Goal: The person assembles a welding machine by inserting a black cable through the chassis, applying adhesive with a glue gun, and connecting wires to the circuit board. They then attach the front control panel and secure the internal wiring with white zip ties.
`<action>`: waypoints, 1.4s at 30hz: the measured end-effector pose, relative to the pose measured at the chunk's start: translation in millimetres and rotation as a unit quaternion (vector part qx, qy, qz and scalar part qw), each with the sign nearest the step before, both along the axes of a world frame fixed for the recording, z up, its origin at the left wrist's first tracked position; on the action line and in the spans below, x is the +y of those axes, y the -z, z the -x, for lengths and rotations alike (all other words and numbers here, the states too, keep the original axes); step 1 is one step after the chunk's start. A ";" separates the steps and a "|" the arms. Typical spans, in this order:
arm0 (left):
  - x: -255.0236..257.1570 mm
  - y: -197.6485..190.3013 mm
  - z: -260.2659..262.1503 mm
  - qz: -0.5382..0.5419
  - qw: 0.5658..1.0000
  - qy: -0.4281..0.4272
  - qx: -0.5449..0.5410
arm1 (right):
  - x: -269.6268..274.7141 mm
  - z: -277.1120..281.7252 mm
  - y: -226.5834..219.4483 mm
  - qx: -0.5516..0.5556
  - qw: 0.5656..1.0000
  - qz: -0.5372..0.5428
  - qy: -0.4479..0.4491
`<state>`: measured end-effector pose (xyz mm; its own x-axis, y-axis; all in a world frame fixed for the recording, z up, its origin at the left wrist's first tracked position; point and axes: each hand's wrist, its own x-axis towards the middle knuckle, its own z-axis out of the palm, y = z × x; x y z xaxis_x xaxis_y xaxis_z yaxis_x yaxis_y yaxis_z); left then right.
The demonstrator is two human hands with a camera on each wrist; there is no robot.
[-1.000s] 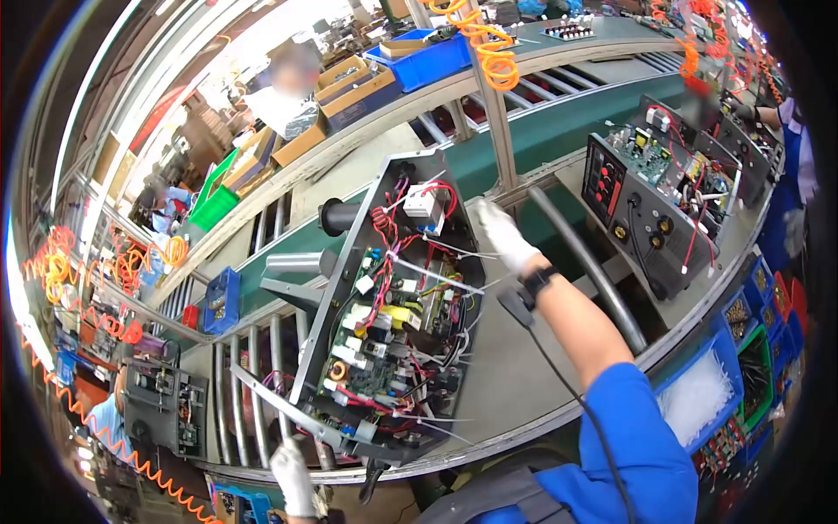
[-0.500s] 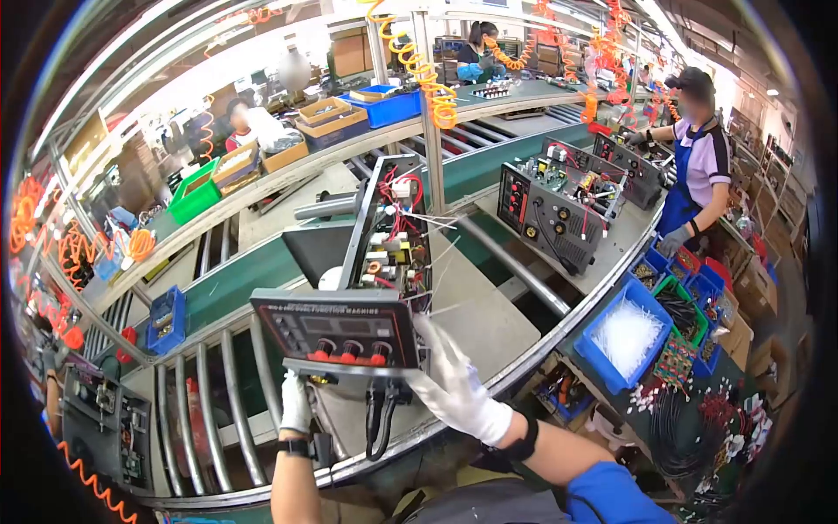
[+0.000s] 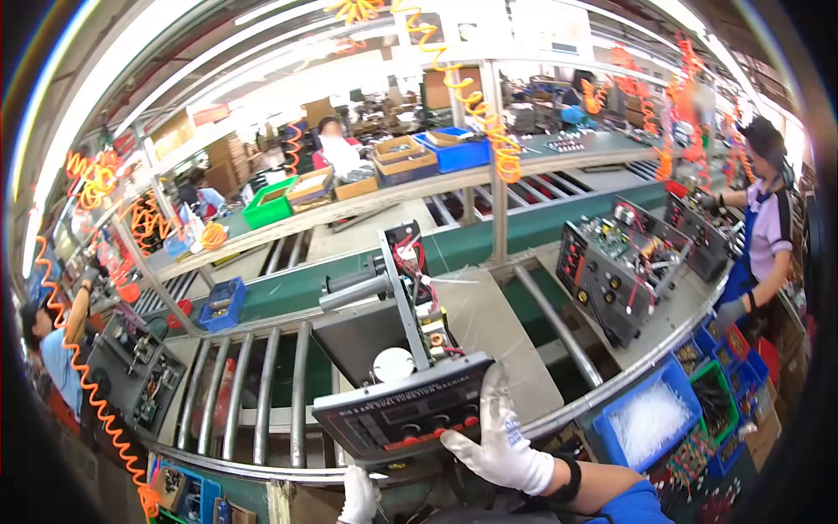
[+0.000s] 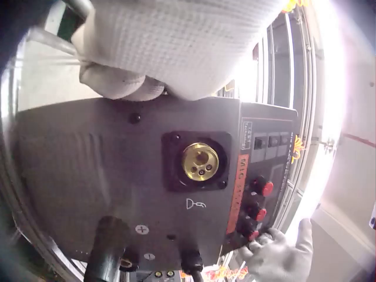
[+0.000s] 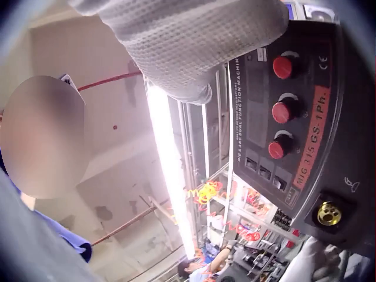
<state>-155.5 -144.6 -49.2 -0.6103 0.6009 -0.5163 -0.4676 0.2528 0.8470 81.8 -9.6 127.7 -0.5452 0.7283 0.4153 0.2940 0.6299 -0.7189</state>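
Note:
A dark grey welding machine [image 3: 406, 415] stands at the near edge of the line, its labelled front panel with red knobs facing me and its wired interior behind. My gloved left hand [image 3: 359, 496] grips the panel's lower edge; in the left wrist view its curled fingers [image 4: 126, 82] hold the casing near a brass socket [image 4: 200, 162]. At the panel's right side, my gloved right hand [image 3: 506, 441] grips the edge, thumb across the front. The right wrist view shows that hand close over the panel beside the red knobs [image 5: 282, 110]. Part of the left hand is hidden below the machine.
Metal rollers [image 3: 266, 384] run to the left of the machine. More open machines [image 3: 602, 279] stand on the line at right, near another worker [image 3: 764, 214]. A blue bin of white ties [image 3: 650, 415] sits at my right. Orange coiled hoses [image 3: 489, 122] hang overhead.
My right hand has come from beside the machine's far end onto its front panel, and my left hand to its lower edge. The front panel has turned into view, and the head view has shifted.

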 end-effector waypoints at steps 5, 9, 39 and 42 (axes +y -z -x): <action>36.3 81.7 -34.5 -0.064 0.749 0.215 0.624 | 88.0 -23.9 -15.7 -0.088 0.996 -0.020 0.026; 103.4 -50.3 -102.6 -0.086 0.788 0.460 0.400 | 164.9 -51.3 -53.3 -0.016 0.992 0.128 0.001; 219.7 26.3 199.2 0.041 0.727 0.185 0.660 | 40.2 29.9 51.5 0.127 0.925 -0.129 0.333; 169.9 16.2 167.4 0.065 0.769 0.137 0.621 | 56.6 11.3 46.4 0.180 0.937 -0.146 0.260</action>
